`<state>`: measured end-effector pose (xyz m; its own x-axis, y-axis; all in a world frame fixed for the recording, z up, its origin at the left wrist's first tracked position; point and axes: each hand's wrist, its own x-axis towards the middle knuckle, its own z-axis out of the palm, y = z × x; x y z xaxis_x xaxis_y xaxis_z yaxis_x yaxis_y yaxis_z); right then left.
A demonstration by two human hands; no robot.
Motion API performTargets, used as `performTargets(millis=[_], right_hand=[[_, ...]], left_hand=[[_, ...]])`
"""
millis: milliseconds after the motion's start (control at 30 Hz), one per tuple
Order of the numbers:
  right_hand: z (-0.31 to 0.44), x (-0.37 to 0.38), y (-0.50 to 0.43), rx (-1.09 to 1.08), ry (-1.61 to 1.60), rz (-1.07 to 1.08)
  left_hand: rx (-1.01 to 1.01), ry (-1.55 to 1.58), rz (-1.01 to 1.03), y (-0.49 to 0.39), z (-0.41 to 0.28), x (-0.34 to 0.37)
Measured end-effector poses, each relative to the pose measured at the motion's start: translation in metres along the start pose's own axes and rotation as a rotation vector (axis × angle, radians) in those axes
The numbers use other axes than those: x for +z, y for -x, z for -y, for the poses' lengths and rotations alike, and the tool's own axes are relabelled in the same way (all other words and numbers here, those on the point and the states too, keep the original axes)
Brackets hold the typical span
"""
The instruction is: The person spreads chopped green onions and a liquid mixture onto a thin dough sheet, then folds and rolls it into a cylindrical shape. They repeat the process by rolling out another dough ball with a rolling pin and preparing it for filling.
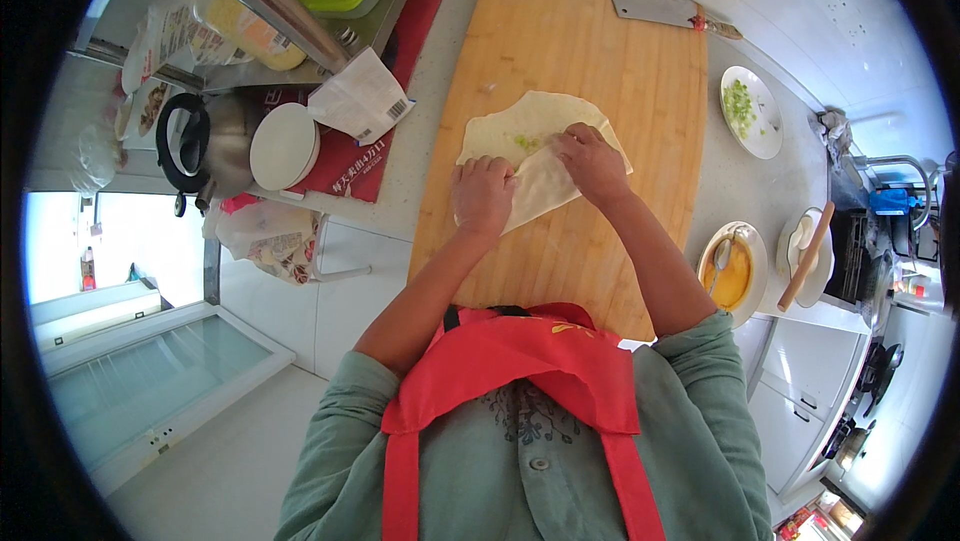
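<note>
A flat sheet of dough (536, 117) lies on a large wooden board (570, 38), with its near part folded over toward the middle. A small heap of chopped green onion (527, 142) shows at the edge of the fold. My left hand (484, 192) grips the fold at the dough's left side, its fingers curled over the edge. My right hand (592, 162) has its fingers bent down on the fold at the right, pinching the dough there. The fingertips of both hands are partly hidden.
A cleaver (656, 7) lies at the board's far right corner. Right of the board stand a plate with chopped green onion (739, 110), a plate of yellow liquid with a spoon (731, 271), and bowls with a rolling pin (806, 256) across them. A kettle (229, 143) and white bowl (285, 147) stand left.
</note>
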<state>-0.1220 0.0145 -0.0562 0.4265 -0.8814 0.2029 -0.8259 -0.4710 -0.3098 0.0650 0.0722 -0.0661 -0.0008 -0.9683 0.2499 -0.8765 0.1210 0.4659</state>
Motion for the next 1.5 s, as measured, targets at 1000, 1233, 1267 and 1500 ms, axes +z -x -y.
performTargets(millis=[1000,1233,1267,1500], right_hand=[[0.001,-0.04,0.174,-0.154,0.061,0.077],[0.016,-0.046,0.184,0.044,-0.02,0.064],[0.021,-0.048,0.186,0.135,-0.072,0.044],[0.059,-0.054,0.152,0.378,-0.23,-0.183]], left_hand=[[0.944,0.248,0.486,0.091,-0.017,-0.001],[0.904,0.369,0.536,0.089,-0.006,-0.016],[0.876,0.413,0.52,0.088,-0.006,-0.022],[0.721,0.392,0.48,0.076,0.007,-0.042]])
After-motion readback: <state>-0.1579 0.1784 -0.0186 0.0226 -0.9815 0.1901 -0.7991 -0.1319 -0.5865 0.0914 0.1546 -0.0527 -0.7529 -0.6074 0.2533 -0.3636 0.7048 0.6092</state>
